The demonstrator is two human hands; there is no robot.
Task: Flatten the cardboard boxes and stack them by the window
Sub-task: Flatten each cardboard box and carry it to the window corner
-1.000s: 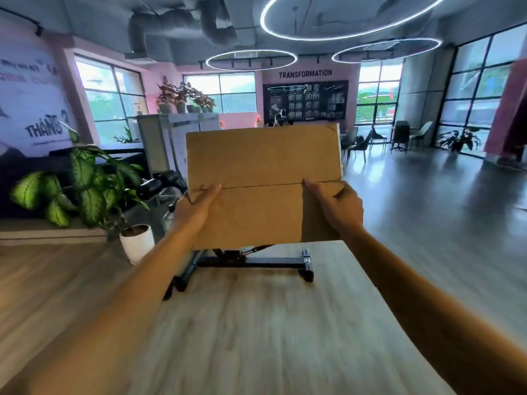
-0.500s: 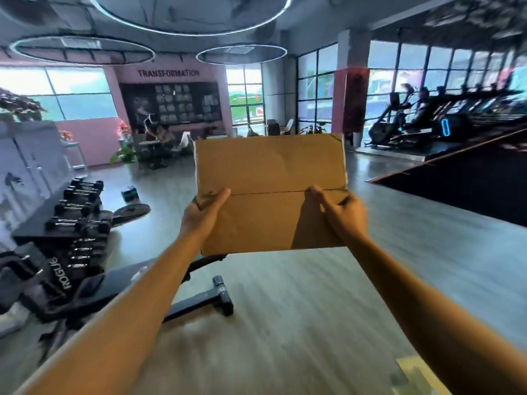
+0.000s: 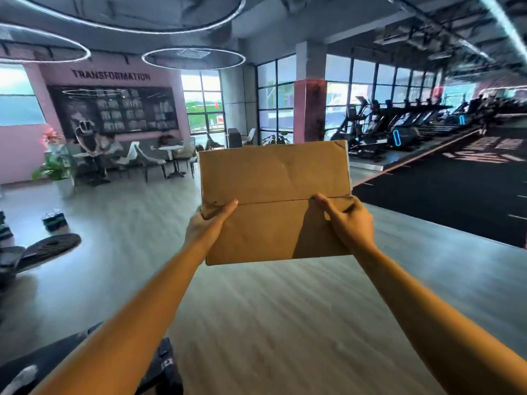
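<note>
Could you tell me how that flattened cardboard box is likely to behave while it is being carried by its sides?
The cardboard box probably feels light: both hands hold it out at arm's length. It looks fairly stiff, standing upright without sagging. Its crease may let it fold if squeezed.

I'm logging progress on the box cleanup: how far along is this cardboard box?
Done: the cardboard box already looks flattened, a thin folded sheet. In hand: the left hand and right hand grip its side edges, holding it upright above the floor. Left: setting it down by a window; no stack of boxes shows in this view.
</note>
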